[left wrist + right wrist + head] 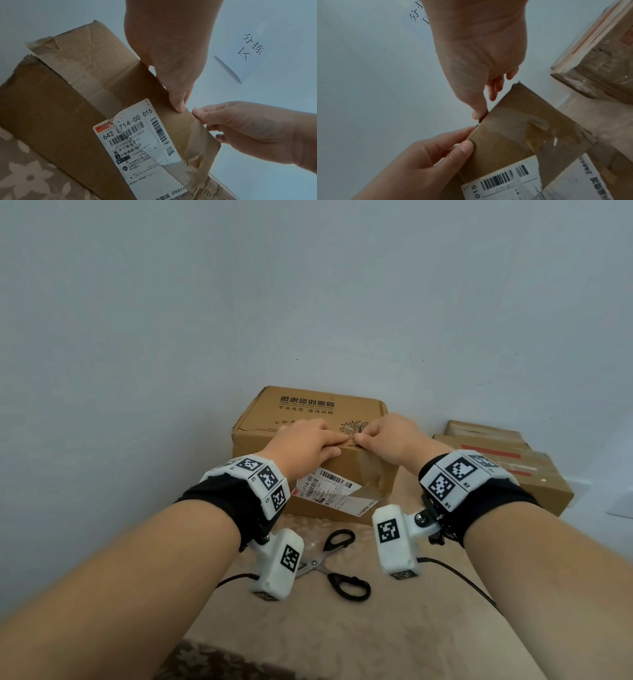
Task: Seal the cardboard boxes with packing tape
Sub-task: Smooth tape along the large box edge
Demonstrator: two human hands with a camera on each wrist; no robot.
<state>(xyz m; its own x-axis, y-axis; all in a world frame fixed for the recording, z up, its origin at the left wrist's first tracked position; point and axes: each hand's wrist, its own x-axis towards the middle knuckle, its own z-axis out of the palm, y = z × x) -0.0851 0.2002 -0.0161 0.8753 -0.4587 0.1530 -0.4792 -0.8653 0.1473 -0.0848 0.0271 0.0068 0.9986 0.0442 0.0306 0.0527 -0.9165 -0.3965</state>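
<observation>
The cardboard box (pixel 310 436) is steadied at its near top edge by the left hand (pixel 303 445), its thumb on the front face and fingers on top. Just beside it on that edge, something too small to name is pinched by the right hand (pixel 387 436), probably to start the sealing

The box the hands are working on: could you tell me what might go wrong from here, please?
1. The box already carries wrinkled old tape by the torn shipping label; new tape may stick poorly there.
2. Both the left hand and the right hand pinch at the top edge, so the worn cardboard could tear.
3. The open scissors lie under the wrists.
</observation>
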